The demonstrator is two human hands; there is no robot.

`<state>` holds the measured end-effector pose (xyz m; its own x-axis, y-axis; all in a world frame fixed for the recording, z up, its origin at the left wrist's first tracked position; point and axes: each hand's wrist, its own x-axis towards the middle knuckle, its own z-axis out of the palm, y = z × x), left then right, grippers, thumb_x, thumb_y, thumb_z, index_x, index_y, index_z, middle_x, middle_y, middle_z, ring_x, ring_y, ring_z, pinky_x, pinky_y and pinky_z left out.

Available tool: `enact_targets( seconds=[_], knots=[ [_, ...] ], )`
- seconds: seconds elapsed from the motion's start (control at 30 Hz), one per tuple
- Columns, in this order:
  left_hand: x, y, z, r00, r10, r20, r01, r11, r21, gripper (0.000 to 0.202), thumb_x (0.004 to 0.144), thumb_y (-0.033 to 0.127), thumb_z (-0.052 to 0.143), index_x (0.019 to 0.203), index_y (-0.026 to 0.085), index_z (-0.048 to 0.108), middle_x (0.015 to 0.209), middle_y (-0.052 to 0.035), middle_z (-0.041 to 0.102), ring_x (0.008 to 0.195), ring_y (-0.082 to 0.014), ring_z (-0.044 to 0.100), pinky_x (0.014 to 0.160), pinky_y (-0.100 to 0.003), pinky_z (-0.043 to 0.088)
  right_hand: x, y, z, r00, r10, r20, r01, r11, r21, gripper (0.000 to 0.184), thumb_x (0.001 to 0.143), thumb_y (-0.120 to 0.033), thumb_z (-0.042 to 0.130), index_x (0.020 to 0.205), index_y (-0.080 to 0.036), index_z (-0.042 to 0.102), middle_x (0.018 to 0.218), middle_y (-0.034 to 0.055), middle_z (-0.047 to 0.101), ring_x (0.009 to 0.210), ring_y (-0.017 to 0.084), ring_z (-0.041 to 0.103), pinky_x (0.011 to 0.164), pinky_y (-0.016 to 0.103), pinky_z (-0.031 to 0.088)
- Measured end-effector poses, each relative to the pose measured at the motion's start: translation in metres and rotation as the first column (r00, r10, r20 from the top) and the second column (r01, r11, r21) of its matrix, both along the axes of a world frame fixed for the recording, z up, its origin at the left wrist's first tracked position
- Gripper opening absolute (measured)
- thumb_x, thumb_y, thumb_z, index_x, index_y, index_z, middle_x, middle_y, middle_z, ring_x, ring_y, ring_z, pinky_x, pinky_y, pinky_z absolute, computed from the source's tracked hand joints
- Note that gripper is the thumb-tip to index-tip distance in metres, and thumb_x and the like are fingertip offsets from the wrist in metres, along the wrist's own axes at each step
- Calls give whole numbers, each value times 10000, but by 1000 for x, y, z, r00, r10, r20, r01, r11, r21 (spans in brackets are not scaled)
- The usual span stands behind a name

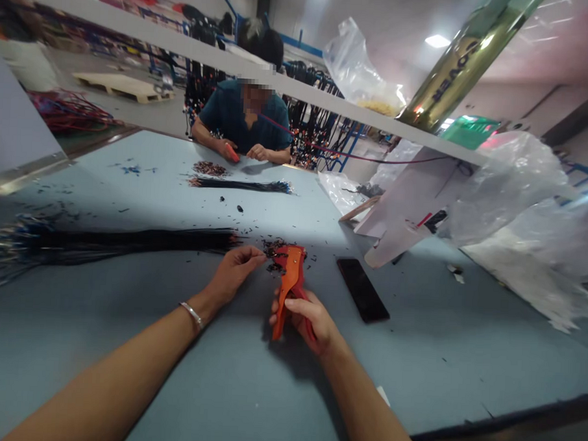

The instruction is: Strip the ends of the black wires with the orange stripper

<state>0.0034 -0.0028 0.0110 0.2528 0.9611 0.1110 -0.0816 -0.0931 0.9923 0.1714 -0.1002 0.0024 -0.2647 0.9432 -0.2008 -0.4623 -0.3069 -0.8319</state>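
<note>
My right hand [311, 322] is wrapped around the handles of an orange and red wire stripper [292, 272], its head pointing away from me. Just left of the tool's head, my left hand [236, 270] is closed in a pinch. Anything between those fingertips is too thin to tell from the dark scraps behind. A long bundle of black wires [141, 243] lies to the left, its near-right end beside my left hand. Small dark insulation scraps [273, 249] are piled around the stripper's jaws.
A phone [363, 290] lies right of my right hand. Across the table [180, 378], a person [250, 118] holds a red tool behind another wire bundle [241, 185] and a scrap pile [209, 169]. Clear plastic bags [514, 184] and a shelf beam [309, 103] stand right and above.
</note>
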Motion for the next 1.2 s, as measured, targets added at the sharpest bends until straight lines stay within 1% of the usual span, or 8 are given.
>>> enact_targets(
  seconds=[0.2,0.33,0.4,0.5,0.67,0.77,0.97,1.2],
  knots=[
    [2,0,-4,1000,8,5,-8,1000,-20,308,660,442,707,612,167,580,539,57,450,532,-90,345,534,-234,289,1,-4,7,976,-53,212,35,996,88,353,695,-332,731,959,-145,590,807,47,648,657,189,660,528,276,528],
    [3,2,-7,1000,14,-27,-15,999,-32,304,671,443,701,643,161,590,560,53,475,545,-91,363,542,-233,293,5,-4,17,869,-168,466,59,969,239,339,714,-352,677,967,-152,572,815,35,627,679,183,628,584,290,511],
    [4,2,-8,999,-2,-42,1,1000,-31,301,680,440,701,653,160,596,567,52,481,549,-91,372,542,-230,291,5,-4,21,741,-261,618,47,939,341,262,733,-327,632,924,-156,581,778,25,617,668,173,593,610,292,493],
    [7,-2,-7,998,-56,17,57,997,-51,296,686,436,712,669,157,616,585,41,522,563,-96,412,553,-226,321,2,-6,21,481,-416,772,-38,869,493,225,748,-276,598,945,-166,599,773,29,628,666,179,572,660,305,477],
    [11,-10,-7,948,-148,282,196,969,-151,225,596,309,784,713,156,668,680,-1,648,633,-127,544,645,-250,441,-5,-6,10,92,-621,779,-219,750,624,448,733,-237,582,1176,-165,577,999,110,666,853,261,611,778,357,473],
    [11,-13,-6,938,-145,316,212,959,-190,198,560,251,792,675,160,659,639,2,643,592,-120,539,615,-247,448,-4,-4,6,-40,-669,742,-289,718,633,495,721,-223,580,1213,-166,577,1018,119,665,872,274,595,810,377,458],
    [11,-13,-7,920,-203,335,272,946,-175,226,536,179,787,740,157,693,696,-6,674,656,-123,581,693,-253,470,1,1,3,-62,-723,688,-289,673,681,491,750,-211,560,1236,-136,570,1052,134,657,918,285,579,844,405,445],
    [9,-12,-11,965,-199,174,226,963,-151,147,527,218,715,641,159,643,590,-3,597,585,-135,512,536,-242,374,2,4,-1,-34,-709,704,-288,682,673,458,811,-243,534,1256,-134,545,1052,143,649,921,279,581,860,408,454]
  ],
)
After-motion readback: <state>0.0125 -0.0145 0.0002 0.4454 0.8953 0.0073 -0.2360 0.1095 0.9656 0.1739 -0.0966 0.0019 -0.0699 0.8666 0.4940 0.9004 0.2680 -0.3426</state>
